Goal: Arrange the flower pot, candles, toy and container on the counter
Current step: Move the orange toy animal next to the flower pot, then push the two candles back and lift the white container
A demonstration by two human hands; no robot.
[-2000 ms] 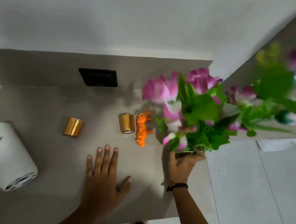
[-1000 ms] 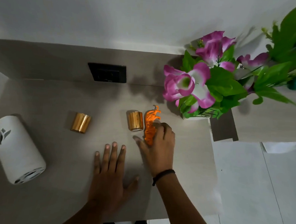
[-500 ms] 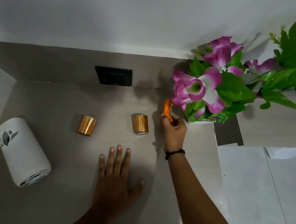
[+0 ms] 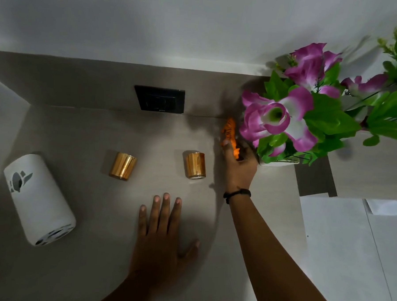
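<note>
My right hand point(image 4: 239, 166) is shut on the orange toy tiger point(image 4: 230, 136), holding it near the back of the counter point(image 4: 101, 133), just left of the flower pot point(image 4: 282, 163). The white pot is mostly hidden under purple flowers point(image 4: 275, 117) and green leaves. Two gold candles stand mid-counter, one point(image 4: 123, 166) to the left and one point(image 4: 195, 165) beside my right hand. A white container point(image 4: 38, 204) with grey leaf cut-outs sits at the far left. My left hand point(image 4: 163, 231) lies flat on the counter, fingers spread, holding nothing.
A black wall socket point(image 4: 160, 99) is set in the backsplash behind the candles. The counter's right edge drops to a white tiled floor point(image 4: 348, 261). A lower beige surface point(image 4: 371, 166) stands to the right, behind the flowers.
My right hand let go of the flower pot at the back right, picked up the toy tiger, and has carried it back toward the wall beside the pot. My left hand stayed flat.
</note>
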